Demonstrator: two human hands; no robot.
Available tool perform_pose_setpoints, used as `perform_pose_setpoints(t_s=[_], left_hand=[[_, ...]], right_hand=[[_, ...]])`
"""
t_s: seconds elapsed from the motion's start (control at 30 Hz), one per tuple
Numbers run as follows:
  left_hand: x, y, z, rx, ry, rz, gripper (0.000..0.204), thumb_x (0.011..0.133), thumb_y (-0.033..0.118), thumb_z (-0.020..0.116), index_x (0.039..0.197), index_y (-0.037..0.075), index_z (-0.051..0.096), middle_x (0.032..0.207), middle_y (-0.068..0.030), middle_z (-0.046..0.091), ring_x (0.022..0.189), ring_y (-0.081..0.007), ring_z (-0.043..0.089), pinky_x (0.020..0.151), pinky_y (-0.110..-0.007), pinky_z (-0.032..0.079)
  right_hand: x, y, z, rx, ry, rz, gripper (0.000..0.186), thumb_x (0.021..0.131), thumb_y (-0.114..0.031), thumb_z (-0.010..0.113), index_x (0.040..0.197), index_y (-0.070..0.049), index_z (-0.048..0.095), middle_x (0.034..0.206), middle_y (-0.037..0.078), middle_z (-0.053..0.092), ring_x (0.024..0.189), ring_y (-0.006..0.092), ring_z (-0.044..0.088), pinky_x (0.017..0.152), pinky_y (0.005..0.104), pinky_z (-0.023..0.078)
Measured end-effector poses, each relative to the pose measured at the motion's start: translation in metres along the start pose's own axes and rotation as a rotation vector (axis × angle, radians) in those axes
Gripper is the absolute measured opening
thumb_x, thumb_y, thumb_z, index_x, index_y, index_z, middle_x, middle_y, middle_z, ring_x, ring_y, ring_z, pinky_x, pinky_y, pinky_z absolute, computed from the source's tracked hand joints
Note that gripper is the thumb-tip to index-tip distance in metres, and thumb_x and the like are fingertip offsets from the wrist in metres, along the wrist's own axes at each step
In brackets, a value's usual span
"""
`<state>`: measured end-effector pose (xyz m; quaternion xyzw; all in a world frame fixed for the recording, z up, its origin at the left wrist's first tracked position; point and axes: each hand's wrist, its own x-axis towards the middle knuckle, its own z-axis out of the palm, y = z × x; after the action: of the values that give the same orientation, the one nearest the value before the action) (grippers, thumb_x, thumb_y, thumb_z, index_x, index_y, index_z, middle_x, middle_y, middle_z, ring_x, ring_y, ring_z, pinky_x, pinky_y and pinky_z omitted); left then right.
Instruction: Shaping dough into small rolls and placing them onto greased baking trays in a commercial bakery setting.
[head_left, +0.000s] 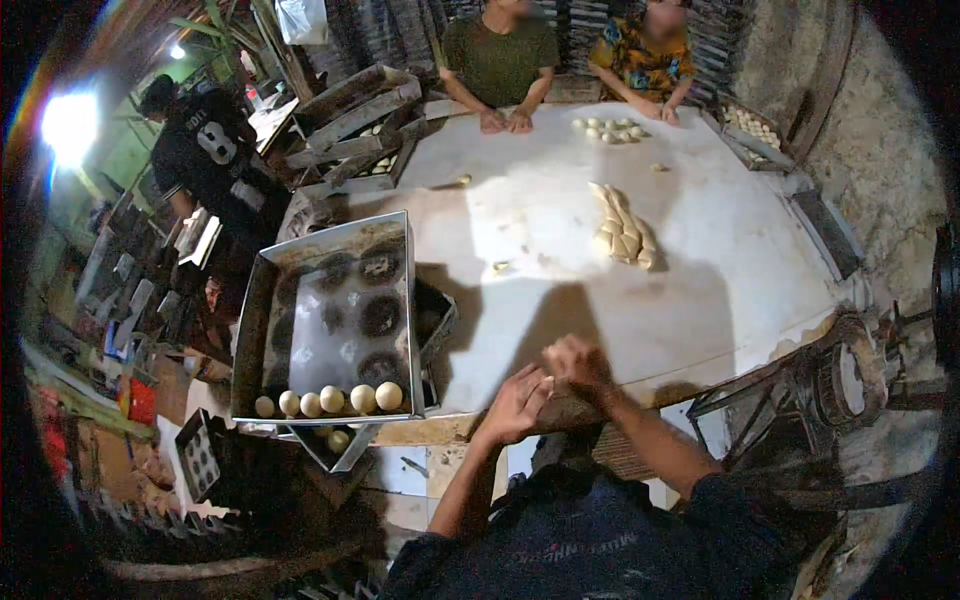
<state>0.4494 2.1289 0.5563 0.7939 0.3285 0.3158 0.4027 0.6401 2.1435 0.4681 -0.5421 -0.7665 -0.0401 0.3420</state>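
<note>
My left hand [517, 407] is over the table's near edge with its fingers curled in, and a small pale bit shows at the fingertips. Just to its right, my right hand [578, 364] is closed too and slightly smeared by motion; whatever it holds is hidden. Left of my hands stands a deep metal tray [410, 310] with a row of round dough balls [331, 399] along its near side. Farther off on the white tabletop [440, 220] lies a heap of cut dough pieces [624, 235].
Two people stand across the table, their hands near a group of dough balls [610, 130]. Dough-filled trays [752, 137] sit at the far right corner, and stacked wooden trays [350, 120] at the far left. Another person [215, 150] is at the left. Another tray [345, 455] pokes out below the metal one.
</note>
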Motion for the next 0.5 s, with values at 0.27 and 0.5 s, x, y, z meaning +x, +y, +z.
perform_pose_setpoints(t_s=[0.27, 0.5], left_hand=[[0.029, -0.11, 0.054, 0.551, 0.176, 0.054, 0.034, 0.092, 0.032, 0.048, 0.084, 0.001, 0.06, 0.081, -0.0195, 0.056, 0.077, -0.0346, 0.054, 0.07, -0.045, 0.044], [0.007, -0.156, 0.038, -0.403, 0.226, -0.584, 0.042, 0.086, 0.04, 0.054, 0.112, 0.007, 0.054, 0.104, -0.0137, 0.058, 0.082, -0.0329, 0.058, 0.072, -0.05, 0.045]], right_hand=[[-0.059, 0.094, -0.007, 0.285, -0.085, 0.335, 0.021, 0.084, -0.018, 0.061, 0.09, 0.0, 0.051, 0.079, 0.015, 0.051, 0.071, 0.0249, 0.053, 0.065, 0.0387, 0.044], [-0.074, 0.154, -0.04, 0.164, -0.353, -0.065, 0.021, 0.073, -0.019, 0.067, 0.075, -0.005, 0.052, 0.082, 0.015, 0.049, 0.089, 0.0337, 0.05, 0.08, 0.0503, 0.038]])
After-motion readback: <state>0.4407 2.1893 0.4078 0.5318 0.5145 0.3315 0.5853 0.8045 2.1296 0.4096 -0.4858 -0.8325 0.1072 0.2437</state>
